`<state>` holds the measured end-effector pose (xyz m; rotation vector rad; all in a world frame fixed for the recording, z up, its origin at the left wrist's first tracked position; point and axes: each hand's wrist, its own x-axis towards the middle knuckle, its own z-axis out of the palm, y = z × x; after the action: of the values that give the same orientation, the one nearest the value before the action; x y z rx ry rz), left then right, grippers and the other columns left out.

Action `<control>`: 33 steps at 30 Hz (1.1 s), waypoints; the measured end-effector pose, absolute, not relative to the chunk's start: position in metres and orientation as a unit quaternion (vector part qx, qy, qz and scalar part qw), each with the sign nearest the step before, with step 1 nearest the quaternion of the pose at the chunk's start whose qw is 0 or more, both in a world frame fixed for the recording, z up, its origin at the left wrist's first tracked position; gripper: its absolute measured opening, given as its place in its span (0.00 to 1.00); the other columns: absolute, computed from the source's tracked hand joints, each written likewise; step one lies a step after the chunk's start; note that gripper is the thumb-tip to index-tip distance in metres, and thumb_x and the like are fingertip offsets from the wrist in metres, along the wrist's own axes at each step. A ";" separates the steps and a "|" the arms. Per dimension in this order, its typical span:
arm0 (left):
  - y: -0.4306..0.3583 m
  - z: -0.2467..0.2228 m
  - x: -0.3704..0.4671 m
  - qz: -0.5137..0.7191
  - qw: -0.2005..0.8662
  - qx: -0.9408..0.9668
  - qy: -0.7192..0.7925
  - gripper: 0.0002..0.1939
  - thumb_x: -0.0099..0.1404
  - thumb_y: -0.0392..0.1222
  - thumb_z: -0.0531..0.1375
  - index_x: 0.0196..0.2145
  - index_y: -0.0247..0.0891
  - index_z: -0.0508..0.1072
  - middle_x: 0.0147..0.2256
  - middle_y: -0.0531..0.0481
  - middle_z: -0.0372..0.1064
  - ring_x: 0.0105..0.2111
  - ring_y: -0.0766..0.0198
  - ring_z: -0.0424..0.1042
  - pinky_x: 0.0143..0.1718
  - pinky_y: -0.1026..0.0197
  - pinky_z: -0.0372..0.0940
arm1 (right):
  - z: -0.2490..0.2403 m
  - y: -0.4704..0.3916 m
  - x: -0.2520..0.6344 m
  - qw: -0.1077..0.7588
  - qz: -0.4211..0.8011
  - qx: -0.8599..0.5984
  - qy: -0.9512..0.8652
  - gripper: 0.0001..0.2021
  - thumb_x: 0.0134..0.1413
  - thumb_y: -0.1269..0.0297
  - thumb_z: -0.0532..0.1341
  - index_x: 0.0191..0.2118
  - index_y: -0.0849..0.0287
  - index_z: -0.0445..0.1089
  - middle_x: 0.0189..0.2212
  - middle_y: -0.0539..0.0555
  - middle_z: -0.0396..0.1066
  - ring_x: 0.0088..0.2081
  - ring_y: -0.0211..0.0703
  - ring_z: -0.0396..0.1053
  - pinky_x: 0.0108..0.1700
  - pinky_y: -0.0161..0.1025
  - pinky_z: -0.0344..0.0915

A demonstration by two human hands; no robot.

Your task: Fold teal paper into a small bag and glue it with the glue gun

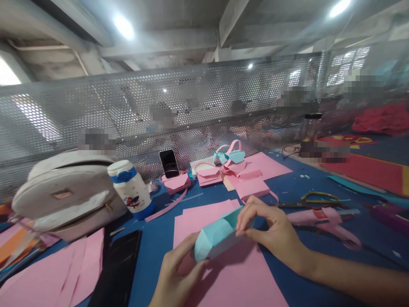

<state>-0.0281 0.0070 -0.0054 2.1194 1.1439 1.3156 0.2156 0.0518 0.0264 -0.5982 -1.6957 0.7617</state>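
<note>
A folded light-blue paper piece [217, 234], box-like with a slanted open top, is held between both hands above pink paper sheets [236, 277]. My left hand [180, 268] grips its near left end, thumb below and fingers behind. At its right end, my right hand [268, 230] pinches the upper edge between thumb and fingers. Behind them lie small pink paper bags [207, 175] and a light-blue one [234, 157] with a pink handle. Right of my right hand rests a pink glue gun [322, 217], with scissors [319, 198] just beyond.
A white backpack [67, 192] and a white-and-blue bottle [131, 187] stand at left. A black flat object [118, 268] and more pink paper [60, 273] lie nearer. A phone [169, 163] leans upright behind. A perforated metal partition [191, 94] closes the back. Red sheets [367, 170] lie right.
</note>
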 end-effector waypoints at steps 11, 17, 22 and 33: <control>0.008 -0.004 -0.026 0.472 0.208 0.755 0.405 0.19 0.63 0.38 0.66 0.52 0.51 0.76 0.45 0.53 0.80 0.41 0.59 0.80 0.42 0.67 0.73 | 0.027 0.056 0.216 0.562 0.291 -0.237 -0.737 0.10 0.58 0.55 0.67 0.29 0.53 0.76 0.26 0.50 0.74 0.31 0.43 0.68 0.41 0.45 0.64; 0.009 -0.005 -0.027 0.469 0.206 0.759 0.401 0.20 0.63 0.39 0.66 0.53 0.52 0.75 0.46 0.53 0.80 0.42 0.59 0.80 0.43 0.68 0.73 | 0.026 0.056 0.218 0.543 0.256 -0.252 -0.759 0.12 0.61 0.53 0.63 0.31 0.52 0.77 0.27 0.49 0.75 0.31 0.43 0.69 0.50 0.49 0.60; 0.008 -0.005 -0.028 0.465 0.211 0.757 0.408 0.20 0.63 0.39 0.66 0.53 0.50 0.75 0.46 0.52 0.79 0.43 0.58 0.80 0.44 0.67 0.72 | 0.024 0.055 0.219 0.526 0.248 -0.258 -0.772 0.13 0.64 0.53 0.60 0.34 0.51 0.78 0.29 0.49 0.75 0.33 0.44 0.69 0.49 0.48 0.60; 0.008 -0.006 -0.028 0.466 0.207 0.758 0.408 0.20 0.63 0.39 0.66 0.53 0.49 0.75 0.47 0.52 0.79 0.42 0.58 0.80 0.42 0.67 0.73 | 0.027 0.055 0.220 0.522 0.139 -0.246 -0.805 0.06 0.63 0.61 0.63 0.35 0.53 0.77 0.29 0.50 0.72 0.35 0.44 0.65 0.38 0.42 0.60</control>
<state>-0.0280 0.0085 -0.0061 2.1099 1.1356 1.2978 0.2202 0.0546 0.0267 -0.5899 -1.9282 0.3342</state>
